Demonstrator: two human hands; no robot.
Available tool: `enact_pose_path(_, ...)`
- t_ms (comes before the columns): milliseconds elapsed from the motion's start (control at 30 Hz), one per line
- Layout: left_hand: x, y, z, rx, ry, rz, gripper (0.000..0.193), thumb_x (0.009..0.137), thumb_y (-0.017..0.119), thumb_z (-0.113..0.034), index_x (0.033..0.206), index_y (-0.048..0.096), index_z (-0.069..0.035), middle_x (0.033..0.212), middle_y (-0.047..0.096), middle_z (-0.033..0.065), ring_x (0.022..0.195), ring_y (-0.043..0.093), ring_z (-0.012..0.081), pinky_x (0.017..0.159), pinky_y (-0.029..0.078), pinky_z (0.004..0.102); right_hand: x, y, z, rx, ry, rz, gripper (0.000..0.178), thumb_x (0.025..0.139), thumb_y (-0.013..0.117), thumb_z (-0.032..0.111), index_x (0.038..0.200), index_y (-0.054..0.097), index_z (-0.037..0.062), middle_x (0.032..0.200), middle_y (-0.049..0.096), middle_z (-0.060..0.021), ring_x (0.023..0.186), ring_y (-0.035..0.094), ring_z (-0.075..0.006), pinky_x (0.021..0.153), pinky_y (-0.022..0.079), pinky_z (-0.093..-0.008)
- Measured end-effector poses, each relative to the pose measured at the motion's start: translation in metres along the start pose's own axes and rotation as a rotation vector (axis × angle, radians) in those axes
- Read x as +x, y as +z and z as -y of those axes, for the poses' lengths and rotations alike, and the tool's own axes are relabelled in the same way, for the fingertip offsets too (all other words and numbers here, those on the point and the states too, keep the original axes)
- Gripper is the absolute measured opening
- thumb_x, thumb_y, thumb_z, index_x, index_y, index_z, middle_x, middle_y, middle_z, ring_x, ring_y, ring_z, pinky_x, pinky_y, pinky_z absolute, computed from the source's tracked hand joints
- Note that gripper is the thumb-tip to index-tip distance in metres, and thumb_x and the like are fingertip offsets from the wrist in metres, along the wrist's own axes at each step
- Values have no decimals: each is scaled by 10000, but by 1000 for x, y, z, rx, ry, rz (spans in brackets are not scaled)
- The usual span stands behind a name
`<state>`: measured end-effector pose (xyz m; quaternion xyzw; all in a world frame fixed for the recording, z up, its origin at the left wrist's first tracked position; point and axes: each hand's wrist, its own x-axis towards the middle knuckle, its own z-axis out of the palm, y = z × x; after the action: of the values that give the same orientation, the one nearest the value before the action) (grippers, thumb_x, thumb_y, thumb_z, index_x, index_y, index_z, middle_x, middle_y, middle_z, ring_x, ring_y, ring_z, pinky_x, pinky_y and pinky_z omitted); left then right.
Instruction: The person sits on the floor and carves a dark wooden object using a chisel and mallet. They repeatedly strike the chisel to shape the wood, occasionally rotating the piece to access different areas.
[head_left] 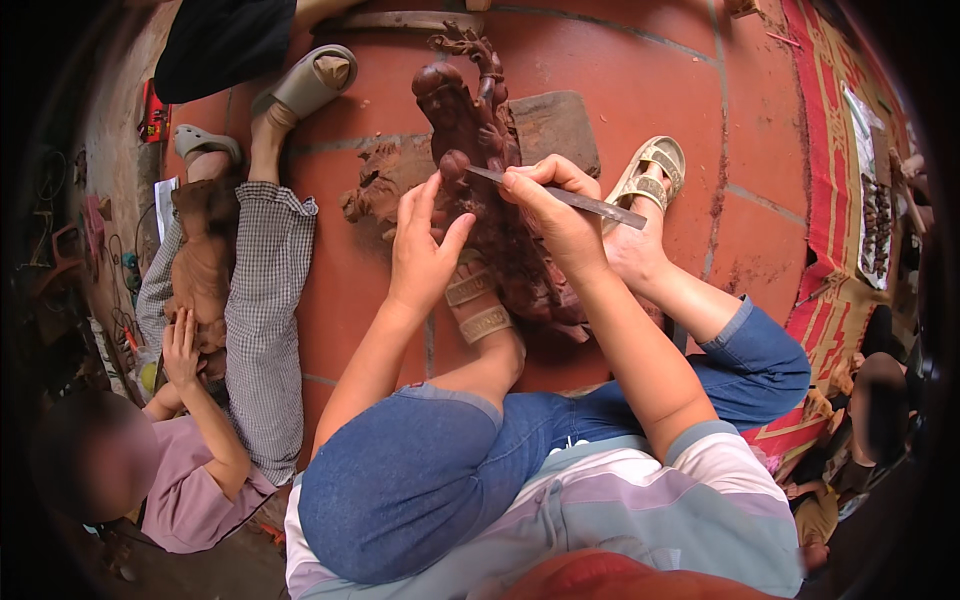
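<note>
A dark red-brown carved wooden figure (445, 115) lies in front of me, its round head away from me. My right hand (550, 205) is closed on a narrow flat metal blade (600, 207). The blade's thin tip reaches toward a round knob (454, 165) on the carving, and its other end sticks out past my hand. My left hand (425, 245) is open, thumb apart and fingers stretched out, with the fingertips by that knob. Whether they touch it is hard to tell. Part of the carving is hidden behind my hands.
Under the carving are a wooden board (560, 130) and a rough wood piece (375, 185) on red floor tiles (640, 85). At left sits another person (205, 440) with a lighter carved figure (200, 265). A red patterned mat (825, 170) runs along the right.
</note>
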<state>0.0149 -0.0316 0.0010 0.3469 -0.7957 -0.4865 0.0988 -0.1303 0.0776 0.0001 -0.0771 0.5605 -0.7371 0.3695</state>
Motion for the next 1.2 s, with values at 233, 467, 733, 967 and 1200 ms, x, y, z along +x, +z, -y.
enact_pose_path(233,1,2,4,-3,-23,5,608,913,675,-103,1455,406,-51,1323,469,119,970,633,168,798,538,268,-1,5,2,93,41,-48,120,861,719,54,778,641,17,812,684,-39,738,600,-64,687,489,-218)
enact_pose_path(467,0,2,4,2,-29,8,611,921,665,-107,1464,391,-53,1317,473,128,980,636,172,803,540,276,0,1,-7,39,-25,-25,117,842,743,83,784,661,24,846,688,-34,788,600,-64,718,482,-235)
enact_pose_path(733,-1,5,6,-40,-38,-15,625,894,696,-147,1450,419,-68,1308,493,128,940,612,201,763,542,301,-1,1,-4,-91,-110,-36,128,819,753,64,757,658,6,857,688,-56,808,620,-85,745,491,-248)
enact_pose_path(967,0,5,4,-37,-26,-17,618,899,686,-135,1452,418,-74,1304,493,125,936,608,191,764,539,295,4,6,3,-231,-283,-31,138,796,752,60,743,644,-8,824,675,-84,783,657,-136,733,505,-271)
enact_pose_path(1200,-1,6,6,-40,-31,-12,624,896,688,-136,1456,417,-81,1316,485,123,942,605,191,764,541,295,5,11,6,-313,-442,-5,126,775,747,38,736,637,-12,773,655,-94,733,653,-151,662,494,-272)
